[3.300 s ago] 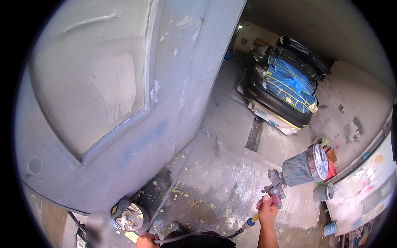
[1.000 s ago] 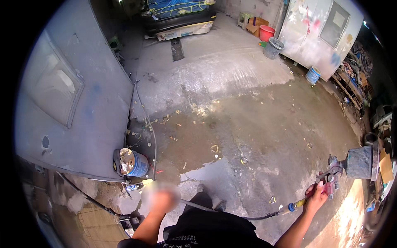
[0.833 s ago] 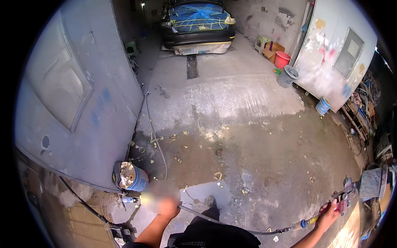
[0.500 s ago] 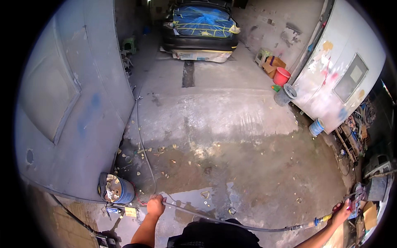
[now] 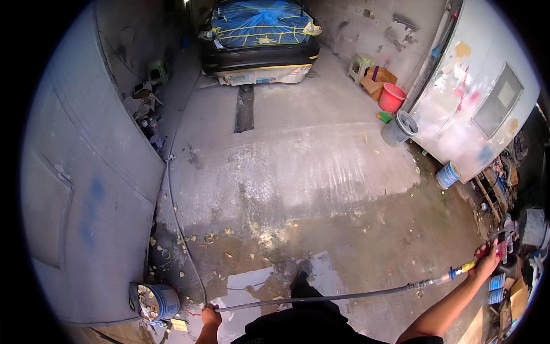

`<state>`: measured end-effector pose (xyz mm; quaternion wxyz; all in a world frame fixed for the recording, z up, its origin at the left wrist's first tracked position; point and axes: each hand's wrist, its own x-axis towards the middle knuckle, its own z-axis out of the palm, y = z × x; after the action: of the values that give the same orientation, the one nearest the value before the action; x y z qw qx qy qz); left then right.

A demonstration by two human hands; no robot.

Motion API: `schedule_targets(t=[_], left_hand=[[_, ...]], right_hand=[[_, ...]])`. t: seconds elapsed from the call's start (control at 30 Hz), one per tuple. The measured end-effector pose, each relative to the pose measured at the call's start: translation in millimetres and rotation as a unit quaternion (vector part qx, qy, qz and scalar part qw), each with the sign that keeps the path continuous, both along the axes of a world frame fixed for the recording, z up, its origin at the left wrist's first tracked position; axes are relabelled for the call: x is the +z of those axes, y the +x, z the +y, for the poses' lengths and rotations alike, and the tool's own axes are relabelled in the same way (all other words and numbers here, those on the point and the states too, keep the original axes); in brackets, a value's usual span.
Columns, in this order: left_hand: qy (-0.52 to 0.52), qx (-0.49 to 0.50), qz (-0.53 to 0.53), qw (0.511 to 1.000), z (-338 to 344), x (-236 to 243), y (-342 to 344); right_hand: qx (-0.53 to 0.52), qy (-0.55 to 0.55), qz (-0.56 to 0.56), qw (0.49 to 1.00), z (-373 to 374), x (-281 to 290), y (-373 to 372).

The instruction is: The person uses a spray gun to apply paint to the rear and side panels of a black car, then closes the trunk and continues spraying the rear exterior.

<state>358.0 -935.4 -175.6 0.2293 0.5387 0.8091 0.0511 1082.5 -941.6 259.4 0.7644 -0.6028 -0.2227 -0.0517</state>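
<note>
Stained floor (image 5: pixel 321 166) (partly wet) runs beneath the hose (image 5: pixel 321 298).

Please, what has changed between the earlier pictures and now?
Since the first picture, the right hand has moved the spray gun outward to the right, and the hose looks straighter between the hands. The view has turned, so the car appears further left. Unchanged: the left hand holds the hose, the right the spray gun.

Left of the hose (image 5: pixel 344 296) strung from the spray gun (image 5: pixel 508 236), a bucket (image 5: pixel 168 301) is set; beyond, a car (image 5: pixel 260 57) is parked.
</note>
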Motion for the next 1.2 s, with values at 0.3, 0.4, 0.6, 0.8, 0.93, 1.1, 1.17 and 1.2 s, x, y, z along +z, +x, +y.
schedule_targets(t=[0.3, 0.4, 0.6, 0.8, 0.93, 1.1, 1.17, 1.2], left_hand=[[0.020, 0.117, -0.042, 0.992, 216, 81, 85], [0.018, 0.159, -0.060, 0.985, 304, 74, 94], [0.048, 0.189, -0.069, 0.978, 484, 33, 99], [-0.049, 0.127, -0.025, 0.990, 666, 58, 77], [-0.071, 0.129, -0.015, 0.989, 773, 70, 67], [-0.085, 0.108, -0.016, 0.990, 895, 88, 87], [-0.077, 0.111, -0.008, 0.991, 931, 91, 97], [-0.073, 0.127, 0.004, 0.989, 949, 92, 101]], right_hand=[[0.102, -0.001, 0.035, 0.994, 292, 7, 27], [0.101, -0.005, 0.048, 0.994, 391, -1, 4], [0.135, -0.080, 0.061, 0.986, 589, -41, -25], [0.116, -0.100, 0.088, 0.984, 778, -33, -70], [0.150, -0.110, 0.090, 0.978, 870, -26, -71], [0.201, -0.117, 0.100, 0.967, 985, -47, -67], [0.238, -0.138, 0.114, 0.955, 1031, -63, -51], [0.250, -0.148, 0.126, 0.949, 1058, -70, -46]])
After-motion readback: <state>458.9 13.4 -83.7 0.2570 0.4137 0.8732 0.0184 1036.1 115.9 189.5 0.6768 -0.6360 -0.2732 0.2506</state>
